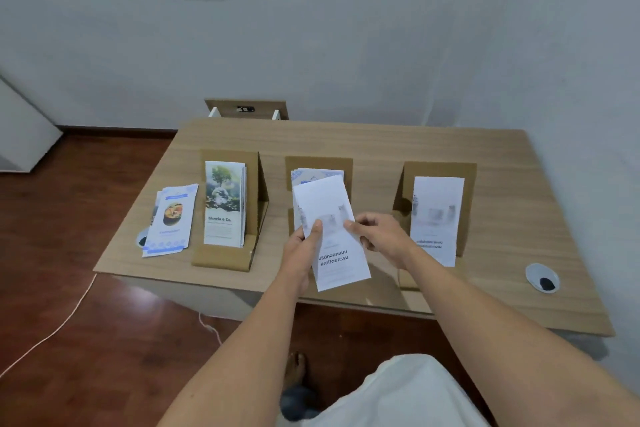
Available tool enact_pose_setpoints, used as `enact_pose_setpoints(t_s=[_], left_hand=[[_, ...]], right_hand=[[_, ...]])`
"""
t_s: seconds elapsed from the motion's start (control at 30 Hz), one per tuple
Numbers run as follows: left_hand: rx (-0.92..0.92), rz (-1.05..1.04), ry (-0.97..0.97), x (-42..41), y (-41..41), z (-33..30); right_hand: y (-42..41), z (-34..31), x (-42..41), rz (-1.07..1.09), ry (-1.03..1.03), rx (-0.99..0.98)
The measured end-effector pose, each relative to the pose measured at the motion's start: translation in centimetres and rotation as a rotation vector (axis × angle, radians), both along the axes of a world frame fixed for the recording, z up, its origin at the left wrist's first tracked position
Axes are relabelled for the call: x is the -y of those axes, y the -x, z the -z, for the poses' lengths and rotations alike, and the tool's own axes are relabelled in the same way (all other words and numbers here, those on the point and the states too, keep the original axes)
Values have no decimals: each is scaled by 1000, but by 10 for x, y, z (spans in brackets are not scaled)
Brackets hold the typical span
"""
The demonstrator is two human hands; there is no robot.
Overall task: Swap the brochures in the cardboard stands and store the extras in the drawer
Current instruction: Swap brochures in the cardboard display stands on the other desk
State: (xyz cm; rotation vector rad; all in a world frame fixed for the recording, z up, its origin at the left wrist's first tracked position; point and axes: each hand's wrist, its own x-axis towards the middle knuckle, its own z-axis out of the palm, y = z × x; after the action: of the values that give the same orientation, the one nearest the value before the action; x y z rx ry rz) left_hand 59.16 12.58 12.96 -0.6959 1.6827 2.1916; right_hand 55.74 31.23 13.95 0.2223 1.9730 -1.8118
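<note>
Far left of the frame: dark wood floor (69,218) with a white cable (52,333) running across it, pale wall (311,28) behind. Wooden desk (346,142) fills the middle. At its left end, a loose pile of blue-and-white food brochures (171,220) lies flat, partly covering a cable hole (141,239). Just right of the pile, left cardboard stand (225,258) holds tree-picture brochures (224,204), upright and leaning back. Centre of frame: middle cardboard stand (318,166), mostly hidden; blue-patterned brochures (317,175) peek out at its top. In front of it, both hands hold a white brochure stack (332,243) with dark Thai lettering, tilted, top edge leaning left, above the desk's near edge. Left hand (301,250) grips the stack's left edge, thumb on the front face, fingers behind. Right hand (381,236) pinches the right edge, fingers curled around it. Right of centre: right cardboard stand (467,184) holds matching white brochures (436,218), upright. Lower right of desk: second cable hole (542,278) with white rim. Bottom of frame: white clothing (398,392) and a bare foot (296,371) on the floor. Drawer not identifiable.
</note>
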Motion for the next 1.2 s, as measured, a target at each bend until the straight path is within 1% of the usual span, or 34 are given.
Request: enact_pose_setpoints(t_s=[0.13, 0.27, 0.4, 0.53, 0.63, 0.77, 0.9, 1.03, 1.2], left_hand=[[11, -29, -46, 42, 5, -3], [-30, -59, -19, 107, 16, -5], [-25, -109, -40, 184, 24, -2], [20, -197, -60, 265, 25, 0], [47, -258, 3, 315, 23, 0], [89, -283, 173, 362, 35, 3], [104, -340, 311, 391, 54, 10], [89, -274, 399, 408, 67, 14], [181, -176, 494, 418, 98, 26]], right_hand=[[7, -3, 47, -34, 2, -10], [16, -8, 109, -59, -63, -54], [28, -9, 190, -57, -34, -28], [36, -4, 280, -68, -1, -7], [37, 0, 334, -87, -11, -7], [50, 6, 385, -141, -47, -5], [71, 20, 422, -93, -126, 8], [90, 39, 447, -3, -169, 39], [103, 57, 465, 99, -272, 46]])
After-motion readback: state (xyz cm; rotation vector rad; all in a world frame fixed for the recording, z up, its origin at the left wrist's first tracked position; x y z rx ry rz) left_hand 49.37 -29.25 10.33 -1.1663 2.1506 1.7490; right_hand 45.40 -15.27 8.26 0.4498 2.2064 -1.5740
